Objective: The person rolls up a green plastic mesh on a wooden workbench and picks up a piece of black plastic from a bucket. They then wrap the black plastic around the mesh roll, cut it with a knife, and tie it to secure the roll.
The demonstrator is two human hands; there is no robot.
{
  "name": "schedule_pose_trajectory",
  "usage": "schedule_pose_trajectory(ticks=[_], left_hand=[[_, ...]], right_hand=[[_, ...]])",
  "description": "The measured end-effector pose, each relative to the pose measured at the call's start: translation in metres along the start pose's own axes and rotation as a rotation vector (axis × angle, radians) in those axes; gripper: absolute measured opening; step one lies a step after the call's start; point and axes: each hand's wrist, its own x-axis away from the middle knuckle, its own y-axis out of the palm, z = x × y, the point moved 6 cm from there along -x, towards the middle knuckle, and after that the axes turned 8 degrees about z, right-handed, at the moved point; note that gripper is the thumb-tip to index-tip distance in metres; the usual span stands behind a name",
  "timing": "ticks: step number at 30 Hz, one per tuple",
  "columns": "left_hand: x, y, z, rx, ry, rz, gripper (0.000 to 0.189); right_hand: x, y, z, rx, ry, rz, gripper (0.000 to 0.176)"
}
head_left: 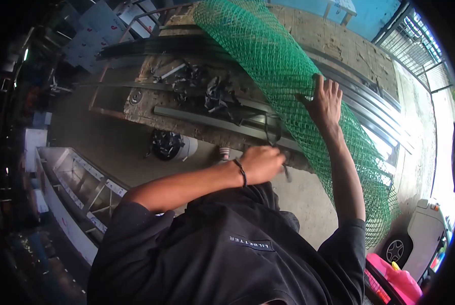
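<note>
A long roll of green mesh netting lies slantwise across a worn wooden table, its near end hanging past the edge. My right hand rests on top of the roll, thumb and fingers apart. Closer to my body, my left hand is closed in a fist beside the table's front edge, slightly blurred. A dark strip sticks out of it; the part inside the fist is hidden. Just beyond that hand a black loop hangs at the edge. Black scraps lie in a tangle left of the roll.
Metal bars lie lengthwise under the netting, and a flat bar lies near the front edge. Below the table stands a white bucket with black material. A metal frame is at left, a white vehicle at lower right.
</note>
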Motion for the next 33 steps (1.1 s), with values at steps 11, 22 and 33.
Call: schedule_pose_trajectory(ticks=[11,22,33], left_hand=[[0.053,-0.037,-0.257,-0.056,-0.549,0.752,0.03],[0.032,-0.003,-0.289,0.032,-0.582,0.68,0.031],[0.005,-0.249,-0.313,0.611,-0.714,0.829,0.013]], right_hand=[[0.0,0.001,-0.003,0.02,0.037,-0.016,0.073],[-0.001,0.0,-0.004,0.043,0.066,-0.045,0.076],[-0.001,-0.002,-0.002,0.008,0.088,-0.022,0.075]])
